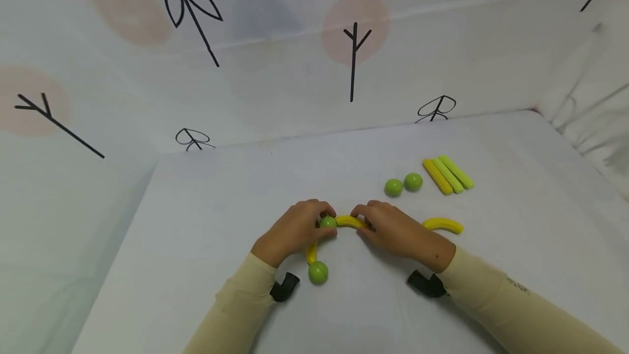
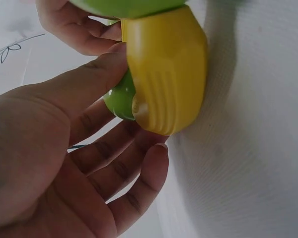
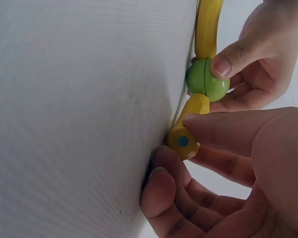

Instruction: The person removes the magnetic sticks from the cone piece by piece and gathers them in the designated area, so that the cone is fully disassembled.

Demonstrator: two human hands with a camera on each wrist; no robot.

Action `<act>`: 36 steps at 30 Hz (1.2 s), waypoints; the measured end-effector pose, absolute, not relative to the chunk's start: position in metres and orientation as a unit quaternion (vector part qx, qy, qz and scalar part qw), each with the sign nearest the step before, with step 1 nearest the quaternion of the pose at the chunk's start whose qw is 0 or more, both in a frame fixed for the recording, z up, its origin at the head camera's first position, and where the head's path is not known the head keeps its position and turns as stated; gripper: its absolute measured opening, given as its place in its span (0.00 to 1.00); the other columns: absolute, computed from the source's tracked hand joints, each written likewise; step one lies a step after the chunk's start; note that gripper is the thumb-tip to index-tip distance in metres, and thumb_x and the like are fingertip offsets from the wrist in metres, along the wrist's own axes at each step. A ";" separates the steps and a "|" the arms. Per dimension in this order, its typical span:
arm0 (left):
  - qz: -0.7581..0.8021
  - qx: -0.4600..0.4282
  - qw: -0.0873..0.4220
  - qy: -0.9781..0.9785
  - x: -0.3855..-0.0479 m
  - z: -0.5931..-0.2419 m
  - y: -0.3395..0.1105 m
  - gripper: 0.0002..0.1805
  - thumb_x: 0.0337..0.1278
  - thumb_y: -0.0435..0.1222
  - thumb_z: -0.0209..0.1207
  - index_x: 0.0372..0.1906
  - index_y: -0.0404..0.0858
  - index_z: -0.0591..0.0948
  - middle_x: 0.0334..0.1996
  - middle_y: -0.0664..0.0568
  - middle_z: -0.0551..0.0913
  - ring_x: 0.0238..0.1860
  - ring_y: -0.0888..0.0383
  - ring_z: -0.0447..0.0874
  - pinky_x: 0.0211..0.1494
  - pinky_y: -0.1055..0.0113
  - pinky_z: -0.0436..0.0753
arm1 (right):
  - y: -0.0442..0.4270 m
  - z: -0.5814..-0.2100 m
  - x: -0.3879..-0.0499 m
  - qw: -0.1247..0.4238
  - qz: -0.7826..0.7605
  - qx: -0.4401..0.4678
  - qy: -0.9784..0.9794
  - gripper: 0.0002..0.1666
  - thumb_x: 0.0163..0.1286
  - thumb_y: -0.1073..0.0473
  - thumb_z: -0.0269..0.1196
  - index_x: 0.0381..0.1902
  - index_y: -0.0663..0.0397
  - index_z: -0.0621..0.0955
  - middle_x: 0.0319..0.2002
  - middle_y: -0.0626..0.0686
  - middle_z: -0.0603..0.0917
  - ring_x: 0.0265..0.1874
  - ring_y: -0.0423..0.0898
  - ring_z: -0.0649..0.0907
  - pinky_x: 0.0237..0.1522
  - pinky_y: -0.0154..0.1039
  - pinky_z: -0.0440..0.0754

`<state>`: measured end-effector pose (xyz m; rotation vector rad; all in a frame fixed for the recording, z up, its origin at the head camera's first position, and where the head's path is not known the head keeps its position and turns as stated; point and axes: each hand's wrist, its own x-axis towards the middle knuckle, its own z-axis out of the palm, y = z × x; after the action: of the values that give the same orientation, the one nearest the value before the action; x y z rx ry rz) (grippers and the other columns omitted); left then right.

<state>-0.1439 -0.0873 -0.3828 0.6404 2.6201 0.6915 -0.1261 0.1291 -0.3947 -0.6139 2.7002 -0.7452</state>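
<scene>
My left hand (image 1: 292,229) grips a green ball (image 1: 328,223) between thumb and fingers. My right hand (image 1: 393,232) pinches the far end of a yellow curved rod (image 1: 348,221), whose other end meets that ball. In the right wrist view, the rod's free end (image 3: 183,143) shows a blue dot. A second yellow curved rod (image 1: 311,254) runs from the held ball toward me, partly hidden under the left hand. At its near end sits another green ball (image 1: 318,272), marked by a seam. The left wrist view has this second rod (image 2: 166,74) close up.
Beyond the right hand lie two loose green balls, one nearer (image 1: 393,187) and one farther right (image 1: 413,181). Beside them rest a yellow straight rod (image 1: 437,176) and two lime-green rods (image 1: 448,175). A loose yellow curved rod (image 1: 443,225) lies right of the right wrist, on the white cloth (image 1: 206,217).
</scene>
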 end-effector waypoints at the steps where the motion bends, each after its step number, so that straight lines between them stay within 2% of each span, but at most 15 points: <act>1: 0.243 0.228 0.176 0.926 -0.144 -0.384 -0.087 0.18 0.59 0.43 0.69 0.52 0.43 0.84 0.44 0.56 0.84 0.40 0.60 0.78 0.44 0.69 0.79 | 0.130 -0.395 -0.126 0.138 -0.259 -0.212 0.932 0.18 0.67 0.62 0.67 0.54 0.58 0.82 0.34 0.48 0.79 0.30 0.40 0.76 0.36 0.36 0.79; 8: 0.244 0.235 0.167 0.926 -0.144 -0.385 -0.087 0.17 0.58 0.43 0.70 0.50 0.43 0.85 0.44 0.56 0.85 0.39 0.61 0.79 0.42 0.70 0.79 | 0.131 -0.394 -0.124 0.133 -0.256 -0.210 0.934 0.16 0.68 0.64 0.65 0.53 0.58 0.82 0.35 0.49 0.80 0.30 0.41 0.75 0.35 0.35 0.77; 15: 0.245 0.237 0.171 0.925 -0.144 -0.385 -0.088 0.17 0.57 0.43 0.70 0.50 0.42 0.85 0.44 0.56 0.85 0.38 0.62 0.79 0.41 0.70 0.79 | 0.136 -0.386 -0.126 0.124 -0.241 -0.207 0.940 0.15 0.69 0.64 0.65 0.52 0.55 0.83 0.39 0.51 0.82 0.34 0.42 0.78 0.40 0.39 0.81; 20: 0.240 0.232 0.176 0.926 -0.145 -0.383 -0.087 0.18 0.57 0.44 0.70 0.50 0.43 0.85 0.44 0.56 0.85 0.38 0.61 0.79 0.42 0.70 0.79 | 0.148 -0.374 -0.128 0.086 -0.244 -0.210 0.943 0.15 0.67 0.65 0.66 0.52 0.54 0.83 0.39 0.51 0.82 0.35 0.43 0.80 0.39 0.39 0.82; 31: 0.243 0.234 0.171 0.926 -0.145 -0.385 -0.088 0.17 0.57 0.44 0.70 0.51 0.44 0.84 0.45 0.56 0.84 0.39 0.61 0.78 0.42 0.69 0.78 | 0.198 -0.366 -0.119 -0.015 -0.236 -0.251 0.939 0.16 0.63 0.66 0.70 0.50 0.52 0.84 0.39 0.47 0.79 0.32 0.38 0.76 0.32 0.31 0.79; 36: 0.244 0.229 0.172 0.926 -0.143 -0.386 -0.089 0.17 0.58 0.44 0.70 0.51 0.44 0.84 0.44 0.56 0.84 0.39 0.61 0.77 0.42 0.69 0.78 | 0.220 -0.368 -0.116 -0.045 -0.247 -0.242 0.937 0.19 0.62 0.67 0.71 0.51 0.54 0.83 0.44 0.51 0.81 0.33 0.39 0.77 0.30 0.30 0.79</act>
<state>-0.1434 -0.0887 -0.3863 0.6501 2.6291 0.6938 -0.1164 0.2204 -0.3676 -0.7816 3.0319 -0.7991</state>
